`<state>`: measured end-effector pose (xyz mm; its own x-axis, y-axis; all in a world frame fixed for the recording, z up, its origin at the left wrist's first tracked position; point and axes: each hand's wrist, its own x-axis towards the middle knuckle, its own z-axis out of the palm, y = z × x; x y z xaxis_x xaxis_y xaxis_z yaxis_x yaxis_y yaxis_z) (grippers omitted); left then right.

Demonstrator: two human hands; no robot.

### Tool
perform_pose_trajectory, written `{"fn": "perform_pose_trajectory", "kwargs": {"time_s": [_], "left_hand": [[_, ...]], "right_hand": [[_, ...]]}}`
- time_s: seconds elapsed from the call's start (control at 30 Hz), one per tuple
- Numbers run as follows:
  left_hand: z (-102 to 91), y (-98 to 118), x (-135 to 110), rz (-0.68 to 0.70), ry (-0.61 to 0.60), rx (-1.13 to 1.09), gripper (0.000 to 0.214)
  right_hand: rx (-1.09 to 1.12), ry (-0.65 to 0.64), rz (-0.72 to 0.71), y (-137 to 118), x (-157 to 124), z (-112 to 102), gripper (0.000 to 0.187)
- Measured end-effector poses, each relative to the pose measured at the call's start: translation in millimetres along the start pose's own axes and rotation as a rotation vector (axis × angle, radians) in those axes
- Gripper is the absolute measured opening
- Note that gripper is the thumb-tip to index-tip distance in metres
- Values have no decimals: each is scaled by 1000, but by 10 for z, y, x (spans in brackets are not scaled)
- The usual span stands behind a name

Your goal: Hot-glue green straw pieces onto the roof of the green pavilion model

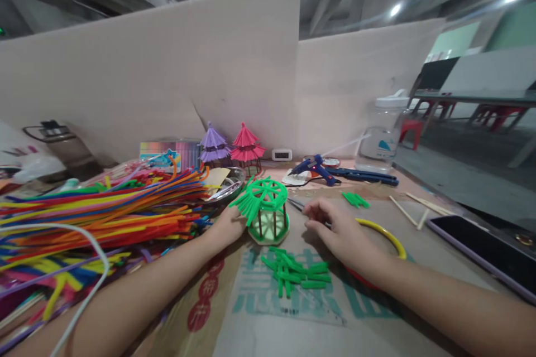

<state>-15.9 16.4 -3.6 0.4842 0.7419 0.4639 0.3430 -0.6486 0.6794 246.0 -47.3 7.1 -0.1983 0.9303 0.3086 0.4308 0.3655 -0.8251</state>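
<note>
A small green pavilion model (274,222) stands upright on the table, with brown posts, an octagonal base and a spoked roof ring. Green pipe-cleaner strips (247,206) fan down from the roof's left side. My left hand (233,225) is at the model's left, its fingers hidden behind those strips, so its grip cannot be made out. To the right of the model, my right hand (329,226) is closed, thumb and fingers pinching slim grey metal tweezers (295,203) whose tips point towards the model. In front lies a loose pile of short green pipe-cleaner pieces (293,270).
Colourful pipe cleaners (109,217) heap at left. Behind stand purple (215,148) and pink (247,145) pavilions, a metal bowl (238,181), a blue glue gun (317,168) and a clear jug (379,136). At right are a yellow ring (387,234), sticks (404,212) and a phone (486,248).
</note>
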Motion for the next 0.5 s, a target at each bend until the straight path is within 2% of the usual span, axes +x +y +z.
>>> {"fn": "perform_pose_trajectory", "kwargs": {"time_s": [0.3,0.5], "left_hand": [[32,110,66,51,-28,-19,35],[57,67,57,26,-28,18,37]], "right_hand": [[13,-29,-22,-10,-32,-11,12],[-48,-27,-78,-20,-35,-27,16]]}}
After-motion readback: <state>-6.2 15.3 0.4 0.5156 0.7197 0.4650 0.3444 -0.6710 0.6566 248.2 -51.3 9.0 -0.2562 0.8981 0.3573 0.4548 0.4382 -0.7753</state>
